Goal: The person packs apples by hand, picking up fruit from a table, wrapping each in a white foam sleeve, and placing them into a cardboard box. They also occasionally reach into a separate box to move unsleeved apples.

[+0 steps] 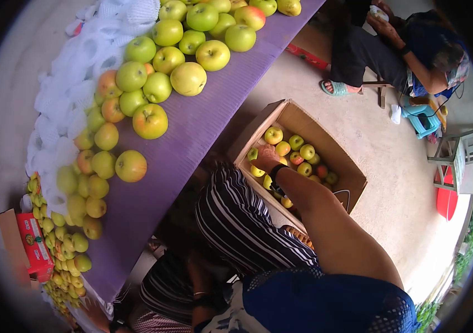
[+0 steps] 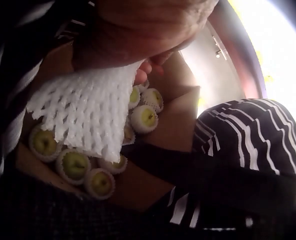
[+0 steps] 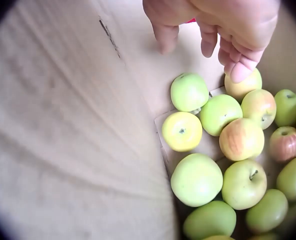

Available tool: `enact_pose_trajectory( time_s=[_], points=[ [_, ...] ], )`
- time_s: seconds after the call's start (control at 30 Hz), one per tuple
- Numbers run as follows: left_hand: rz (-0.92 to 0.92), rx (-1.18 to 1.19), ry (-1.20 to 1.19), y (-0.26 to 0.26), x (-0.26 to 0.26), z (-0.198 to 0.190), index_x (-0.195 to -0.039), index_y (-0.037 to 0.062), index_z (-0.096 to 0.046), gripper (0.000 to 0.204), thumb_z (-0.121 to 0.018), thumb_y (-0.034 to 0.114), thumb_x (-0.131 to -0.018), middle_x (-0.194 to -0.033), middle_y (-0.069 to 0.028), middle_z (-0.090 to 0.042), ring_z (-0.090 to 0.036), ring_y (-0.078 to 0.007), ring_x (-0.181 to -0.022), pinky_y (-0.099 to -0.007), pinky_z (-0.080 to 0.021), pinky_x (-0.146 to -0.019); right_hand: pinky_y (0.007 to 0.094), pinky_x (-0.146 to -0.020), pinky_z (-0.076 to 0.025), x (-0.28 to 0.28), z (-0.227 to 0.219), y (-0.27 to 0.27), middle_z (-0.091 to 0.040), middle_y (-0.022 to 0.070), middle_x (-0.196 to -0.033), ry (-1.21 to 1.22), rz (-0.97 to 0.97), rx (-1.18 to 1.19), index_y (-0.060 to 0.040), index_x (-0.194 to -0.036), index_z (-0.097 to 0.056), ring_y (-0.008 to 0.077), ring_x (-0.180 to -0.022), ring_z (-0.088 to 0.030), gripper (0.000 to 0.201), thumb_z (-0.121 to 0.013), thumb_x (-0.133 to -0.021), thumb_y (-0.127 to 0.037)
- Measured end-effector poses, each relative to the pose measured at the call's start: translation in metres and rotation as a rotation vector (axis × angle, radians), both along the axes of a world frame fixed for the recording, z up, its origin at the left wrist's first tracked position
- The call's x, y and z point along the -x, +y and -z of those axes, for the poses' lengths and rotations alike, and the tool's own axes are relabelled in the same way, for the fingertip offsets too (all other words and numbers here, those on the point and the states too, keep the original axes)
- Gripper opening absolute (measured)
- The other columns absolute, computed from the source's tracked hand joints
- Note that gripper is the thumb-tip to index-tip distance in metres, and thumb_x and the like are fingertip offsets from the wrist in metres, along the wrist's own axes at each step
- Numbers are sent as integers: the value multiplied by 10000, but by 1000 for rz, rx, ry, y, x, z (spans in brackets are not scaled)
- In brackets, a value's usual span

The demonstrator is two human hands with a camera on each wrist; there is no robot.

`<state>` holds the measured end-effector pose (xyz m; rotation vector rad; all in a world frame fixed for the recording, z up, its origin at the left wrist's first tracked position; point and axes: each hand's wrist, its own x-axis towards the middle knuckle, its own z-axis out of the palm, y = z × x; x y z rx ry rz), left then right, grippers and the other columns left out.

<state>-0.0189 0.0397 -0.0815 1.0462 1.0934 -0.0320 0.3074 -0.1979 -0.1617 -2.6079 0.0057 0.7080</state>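
Observation:
In the head view, the right hand point(image 1: 266, 157) is inside a cardboard box point(image 1: 319, 122) of bare apples. The right wrist view shows this hand point(image 3: 215, 30) above green and reddish apples point(image 3: 241, 139), fingers pointing down and apart from the thumb, holding nothing; one fingertip overlaps an apple point(image 3: 244, 86) at the back. A white foam net point(image 2: 88, 112) hangs from the left hand point(image 2: 148, 30), pinched at its top in the left wrist view. Below it, apples in foam nets point(image 2: 144, 118) lie in another cardboard box point(image 2: 180, 115). The head view hides the left hand.
Loose apples point(image 1: 150, 121) and a pile of white foam nets point(image 1: 69, 83) lie on a purple-covered table point(image 1: 192, 130). Striped-clad legs point(image 1: 247, 227) are beside the box. A seated person point(image 1: 408, 55) and a chair point(image 1: 456, 161) are at the right; a red box point(image 1: 35, 244) is far left.

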Motion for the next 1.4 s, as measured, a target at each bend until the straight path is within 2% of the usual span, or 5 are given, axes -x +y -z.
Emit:
enact_pose_trajectory(
  time_s=[0.57,1.0,1.17,1.2,1.4],
  points=[
    [342,-234,140,-27,-60,-47,-941,11,-571,301,-349,200,-865,-901,-82,-586,-544,-153,-821,-295,-431,-752,416,-865,-372,-16,32,-2,-401,189,-1159,-79,-95,85,-15,-1057,-485,343,-1074,-383,554,-683,-582,-217],
    [123,-53,206,-13,-34,-21,-1001,19,-549,282,-392,217,-876,-950,-87,-575,-535,-167,-858,-299,-423,-791,358,-921,-365,-53,78,-42,-469,197,-1124,-121,46,-70,-13,-1047,-518,348,-1073,-425,626,-726,-502,-240],
    [814,-788,148,11,15,40,-1079,16,-533,336,-405,255,-881,-1009,-135,-574,-552,-212,-891,-366,-411,-834,362,-813,-438,-65,62,-46,-568,206,-953,-179,38,-214,2,-910,-570,321,-929,-546,515,-741,-484,-232],
    [353,-326,180,11,21,49,-1081,13,-544,338,-361,219,-884,-1043,-123,-568,-511,-194,-994,-319,-378,-891,360,-809,-444,-68,33,-38,-580,198,-951,-18,107,-254,3,-911,-574,317,-915,-558,527,-747,-479,-245],
    [824,-975,116,-2,23,76,-1032,43,-562,277,-468,231,-852,-924,-91,-581,-545,-174,-853,-304,-431,-755,358,-858,-420,-64,66,-55,-576,188,-993,9,89,-146,-13,-1021,-550,309,-982,-530,613,-744,-492,-254]
  ],
)
